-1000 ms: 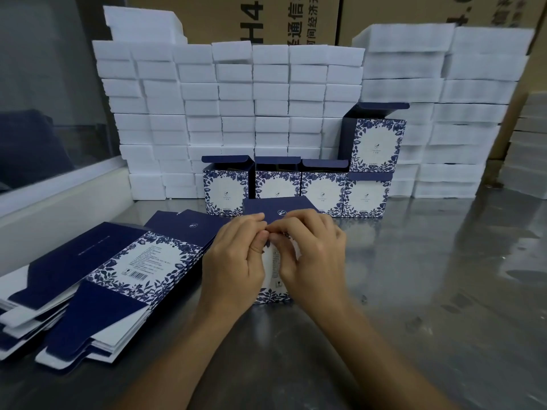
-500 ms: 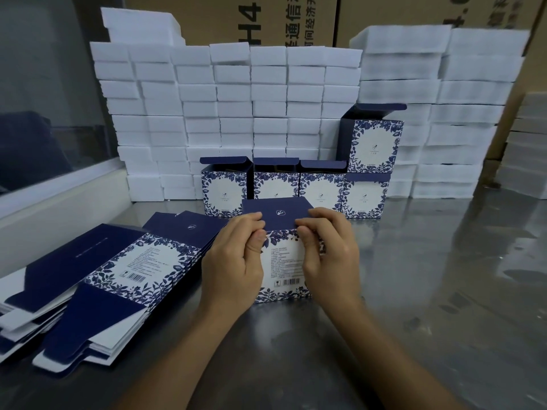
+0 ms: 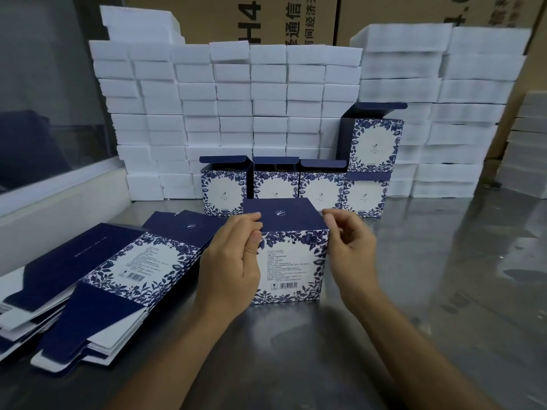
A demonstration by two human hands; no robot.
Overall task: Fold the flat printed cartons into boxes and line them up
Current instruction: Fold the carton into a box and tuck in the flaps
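Observation:
A blue-and-white printed box (image 3: 291, 264) stands on the metal table (image 3: 414, 291) in front of me, its navy top panel closed flat. My left hand (image 3: 233, 261) pinches the box's upper left corner with curled fingers. My right hand (image 3: 349, 247) pinches the upper right corner between thumb and fingertips. Behind it, a row of folded boxes (image 3: 275, 184) stands with lids up, and one more box (image 3: 374, 143) sits stacked on the rightmost. A pile of flat cartons (image 3: 97, 276) lies to the left.
Stacks of white foam blocks (image 3: 236, 99) form a wall at the back, with more white stacks (image 3: 444, 113) on the right. Brown shipping cartons (image 3: 266, 19) stand behind them. A glass partition (image 3: 44, 84) and a white ledge (image 3: 59, 196) run along the left.
My hands have spread apart from the middle of the box's top edge to its two upper corners. The navy top panel now lies flat and the printed front face is in full view.

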